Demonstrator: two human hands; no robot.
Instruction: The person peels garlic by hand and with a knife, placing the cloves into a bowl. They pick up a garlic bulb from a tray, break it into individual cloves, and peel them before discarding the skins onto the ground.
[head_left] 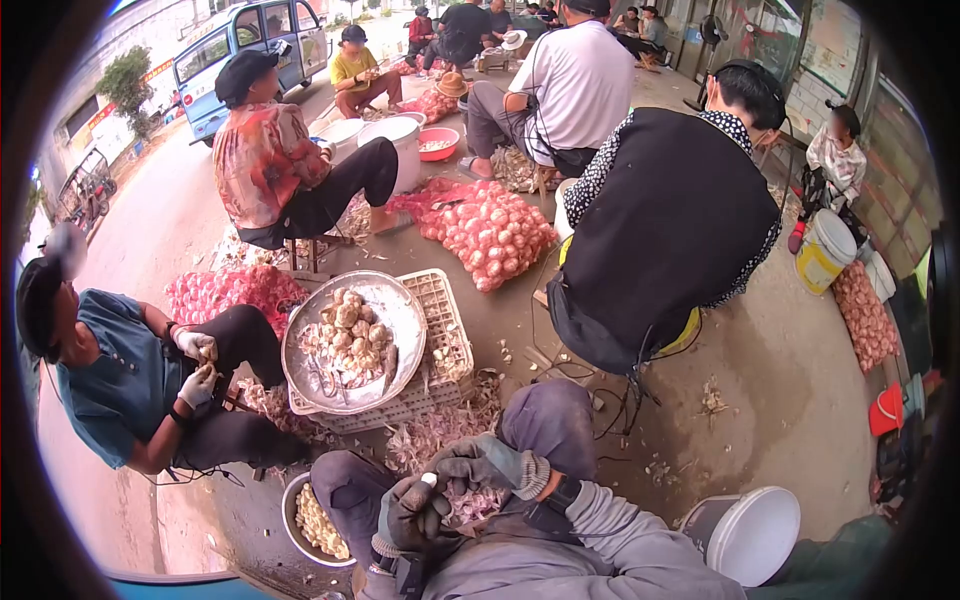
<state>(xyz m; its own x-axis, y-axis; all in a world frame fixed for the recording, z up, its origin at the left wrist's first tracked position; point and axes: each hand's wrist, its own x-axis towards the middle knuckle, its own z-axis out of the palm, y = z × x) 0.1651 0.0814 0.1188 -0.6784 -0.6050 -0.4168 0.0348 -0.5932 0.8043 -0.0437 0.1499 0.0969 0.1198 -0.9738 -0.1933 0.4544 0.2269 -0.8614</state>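
Both my hands wear dark grey gloves and meet above my lap. A small white garlic clove [429,479] shows at the fingertips of my left hand [408,515], whose fingers are closed on it. My right hand [487,466] is closed just beside the clove; whatever its curled fingers hold is hidden. Pinkish garlic skins [470,506] lie below and between my knees. In front, a wide metal basin [408,372] holds garlic bulbs [352,325] and loose cloves. By my left knee stands a metal bowl [292,520] of peeled cloves [318,525].
The basin rests on a plastic crate [440,300]. A gloved co-worker [120,370] sits at left; another [670,230] sits ahead with their back to me. Red net sacks of garlic [490,235] lie beyond. An open white bucket [755,535] lies tipped at right.
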